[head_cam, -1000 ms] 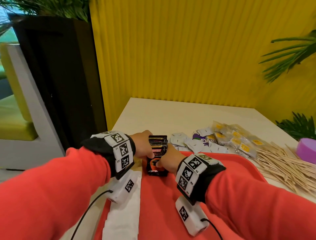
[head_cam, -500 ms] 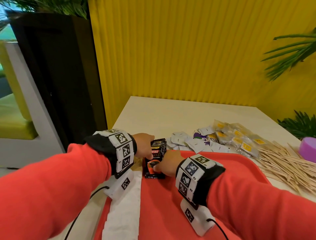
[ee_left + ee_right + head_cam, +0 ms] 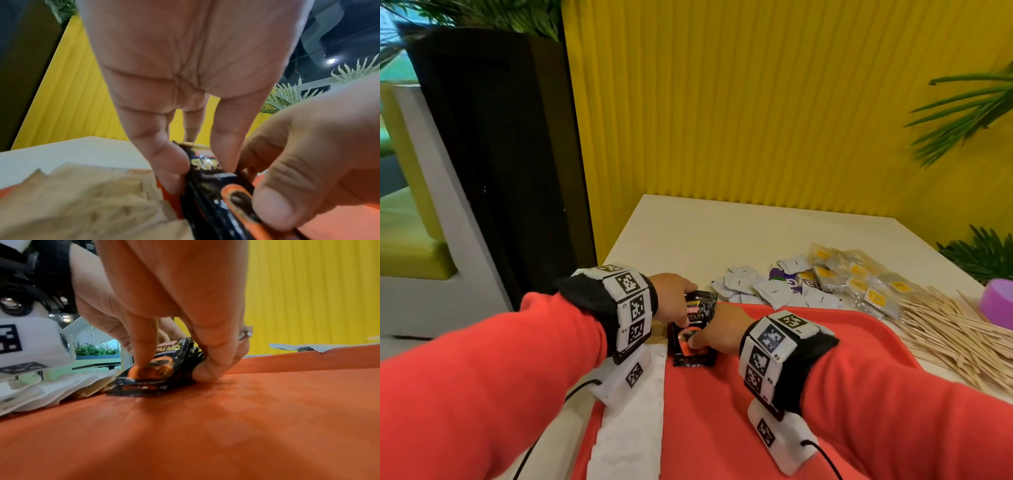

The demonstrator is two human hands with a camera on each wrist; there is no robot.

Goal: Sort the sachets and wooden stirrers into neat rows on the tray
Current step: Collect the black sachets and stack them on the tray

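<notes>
A stack of black coffee sachets [image 3: 693,329] lies tilted on the red tray [image 3: 876,329], near its far left corner. My left hand [image 3: 674,298] pinches the stack's far part between thumb and fingers; in the left wrist view the black sachets [image 3: 207,178] sit between those fingertips [image 3: 172,170]. My right hand [image 3: 719,332] holds the near part: its thumb [image 3: 144,356] presses on the top sachet [image 3: 164,368] and its curled fingers [image 3: 211,366] close on the right edge. Wooden stirrers [image 3: 955,332] lie in a loose heap on the table to the right.
A row of white sachets [image 3: 633,418] runs along the tray's left side, with brown ones [image 3: 659,334] at its far end. Loose white sachets [image 3: 767,291] and clear packets with yellow tags [image 3: 859,281] lie beyond the tray. A purple tub [image 3: 1000,301] stands at the right edge.
The black stack has shifted slightly towards me and to the left on the tray. Both hands have stayed on it.
</notes>
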